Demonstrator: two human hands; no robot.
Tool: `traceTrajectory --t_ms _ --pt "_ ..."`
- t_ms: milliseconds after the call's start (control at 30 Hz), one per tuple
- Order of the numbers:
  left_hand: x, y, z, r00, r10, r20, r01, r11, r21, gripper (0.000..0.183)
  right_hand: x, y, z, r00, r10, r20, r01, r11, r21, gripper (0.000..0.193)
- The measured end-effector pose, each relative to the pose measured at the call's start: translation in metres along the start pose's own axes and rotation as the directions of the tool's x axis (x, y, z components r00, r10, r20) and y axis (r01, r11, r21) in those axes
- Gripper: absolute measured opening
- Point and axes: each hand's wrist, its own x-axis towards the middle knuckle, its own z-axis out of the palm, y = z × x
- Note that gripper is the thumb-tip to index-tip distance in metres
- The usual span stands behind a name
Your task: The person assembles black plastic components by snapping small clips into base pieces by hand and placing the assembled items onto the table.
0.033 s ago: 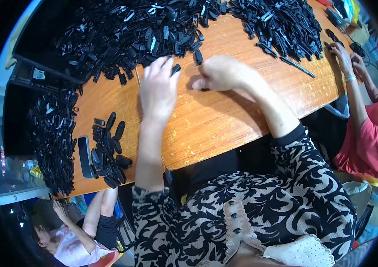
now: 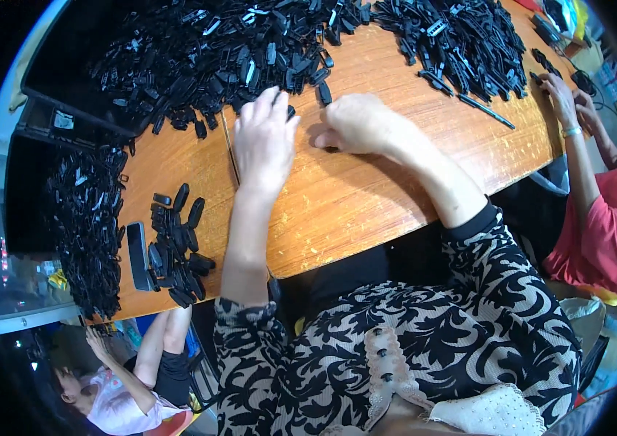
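Observation:
My left hand [image 2: 265,138] reaches to the near edge of a large heap of small black plastic parts [image 2: 199,62]. Its fingers are stretched forward, and a black plastic part [image 2: 291,112] shows between index finger and thumb. To its right, my right hand [image 2: 358,123] is closed just above the wooden table [image 2: 337,211]. A dark bit shows under its thumb, but what the fingers hold is hidden. One loose oblong black part [image 2: 324,93] lies just beyond the right hand's knuckles.
Slender black parts form a second heap [image 2: 461,47] at the far right; a dark stick [image 2: 486,110] lies beside it. More parts [image 2: 90,232] line the left side. A phone-like slab [image 2: 140,256] lies by a small cluster [image 2: 178,247]. Co-workers sit at right [image 2: 599,225] and lower left [image 2: 123,392].
My left hand has turned slightly and shifted a little to the right, covering more of the black part by its thumb. My right hand has barely moved.

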Motion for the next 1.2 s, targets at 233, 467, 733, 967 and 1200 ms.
traceTrajectory --t_ms 233,467,733,967,1200 --pt "-0.014 -0.006 0.014 0.995 0.010 0.096 -0.018 0.996 0.088 0.025 0.009 0.008 0.032 0.894 -0.251 -0.371 0.224 0.968 -0.114 0.019" --pt "-0.031 -0.013 0.012 0.962 -0.271 0.021 0.240 0.808 -0.538 0.026 0.011 0.007 0.022 0.952 -0.148 -0.269 0.156 0.988 0.007 0.021" --pt "-0.041 -0.026 0.025 0.932 -0.290 0.219 0.319 0.365 -0.875 0.029 0.010 0.009 0.010 0.988 -0.154 -0.002 0.065 0.407 0.911 0.022" --pt "-0.038 -0.019 0.023 0.950 -0.246 0.192 0.292 0.478 -0.828 0.029 0.017 0.015 0.023 0.988 -0.152 -0.036 0.092 0.386 0.918 0.029" --pt "-0.039 -0.015 0.025 0.949 -0.267 0.168 0.284 0.492 -0.823 0.027 0.020 0.014 0.029 0.992 -0.109 0.063 -0.032 0.261 0.965 0.026"
